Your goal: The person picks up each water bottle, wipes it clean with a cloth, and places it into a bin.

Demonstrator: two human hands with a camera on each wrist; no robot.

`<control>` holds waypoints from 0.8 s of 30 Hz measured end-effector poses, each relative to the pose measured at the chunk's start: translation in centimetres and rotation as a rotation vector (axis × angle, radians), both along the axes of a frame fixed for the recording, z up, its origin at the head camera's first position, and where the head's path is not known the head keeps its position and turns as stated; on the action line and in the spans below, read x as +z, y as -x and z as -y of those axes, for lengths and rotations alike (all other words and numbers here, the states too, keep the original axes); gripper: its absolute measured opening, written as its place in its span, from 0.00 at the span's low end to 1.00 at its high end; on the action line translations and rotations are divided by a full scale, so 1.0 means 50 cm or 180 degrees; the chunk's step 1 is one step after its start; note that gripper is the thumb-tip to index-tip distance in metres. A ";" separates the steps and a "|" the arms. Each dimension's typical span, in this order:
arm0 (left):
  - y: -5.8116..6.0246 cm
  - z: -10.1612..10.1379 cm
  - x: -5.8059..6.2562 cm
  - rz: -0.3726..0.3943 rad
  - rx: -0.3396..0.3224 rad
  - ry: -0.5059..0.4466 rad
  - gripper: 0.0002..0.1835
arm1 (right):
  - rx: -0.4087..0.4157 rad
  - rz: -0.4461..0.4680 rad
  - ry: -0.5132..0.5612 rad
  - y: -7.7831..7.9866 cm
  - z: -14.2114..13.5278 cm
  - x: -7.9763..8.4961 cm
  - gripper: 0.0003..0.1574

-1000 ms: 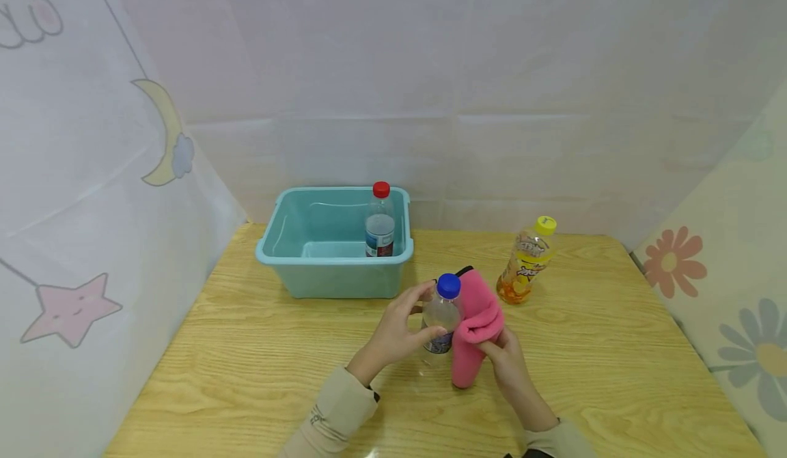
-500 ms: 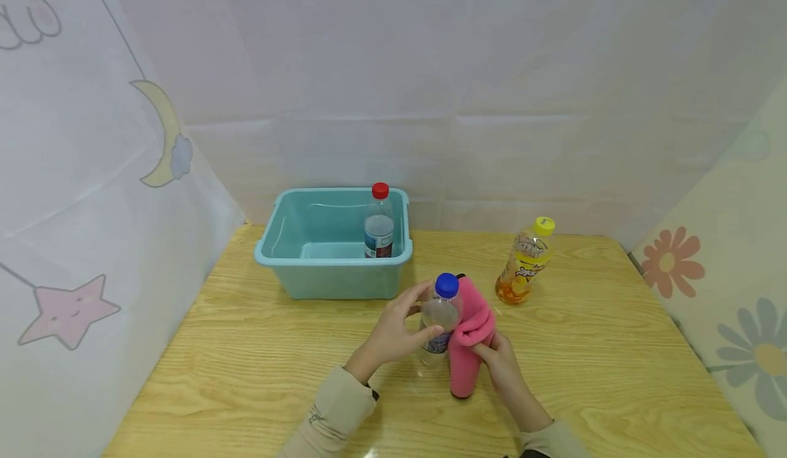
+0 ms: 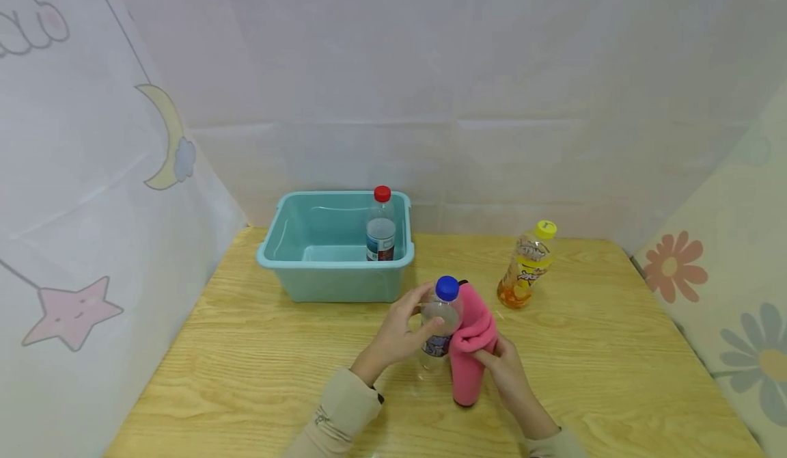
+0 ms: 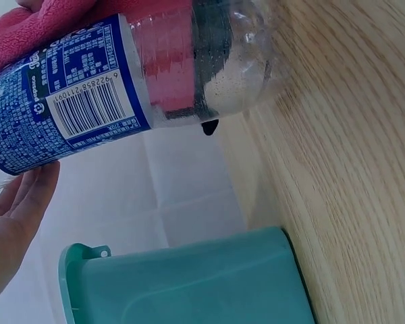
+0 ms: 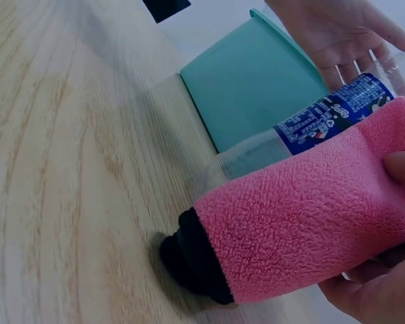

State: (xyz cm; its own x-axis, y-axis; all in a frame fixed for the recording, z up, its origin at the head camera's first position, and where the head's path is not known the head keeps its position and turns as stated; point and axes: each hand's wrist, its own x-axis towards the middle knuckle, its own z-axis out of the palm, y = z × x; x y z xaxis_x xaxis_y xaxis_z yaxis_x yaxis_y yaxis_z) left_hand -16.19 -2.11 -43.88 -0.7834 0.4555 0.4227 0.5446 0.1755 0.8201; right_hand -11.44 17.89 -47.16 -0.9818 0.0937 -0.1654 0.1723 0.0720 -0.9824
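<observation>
A clear plastic bottle (image 3: 441, 318) with a blue cap and a blue label stands upright on the table in the head view. My left hand (image 3: 398, 331) holds it from the left, thumb across the front and fingers behind. Against its right side lies a folded pink towel (image 3: 468, 372) with black edging, gripped by my right hand (image 3: 509, 369), thumb in the fold. In the right wrist view the towel (image 5: 310, 216) covers part of the bottle. The left wrist view shows the bottle's barcode label (image 4: 67, 94) close up.
A teal plastic basin (image 3: 338, 284) stands at the back left, holding a red-capped bottle (image 3: 380, 229). To the right of the towel stands a yellow-capped bottle (image 3: 525, 270) with some orange contents. A pale cloth curtain (image 3: 522, 164) rises behind the wooden table (image 3: 246, 376).
My right hand has slid the pink towel a little down along the bottle, toward me. My left hand and the bottle have stayed nearly in place.
</observation>
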 end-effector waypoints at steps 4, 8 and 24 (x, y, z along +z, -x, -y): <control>-0.006 0.000 0.013 0.0065 0.0010 0.0001 0.26 | -0.0022 -0.0039 0.0023 -0.004 -0.004 0.004 0.22; 0.002 0.000 -0.002 0.0087 0.0048 0.0020 0.26 | -0.0031 -0.0167 0.0059 -0.007 -0.010 0.012 0.19; 0.008 0.005 0.002 0.0089 -0.0033 0.0077 0.29 | -0.0021 -0.1106 0.0606 -0.015 -0.029 0.046 0.20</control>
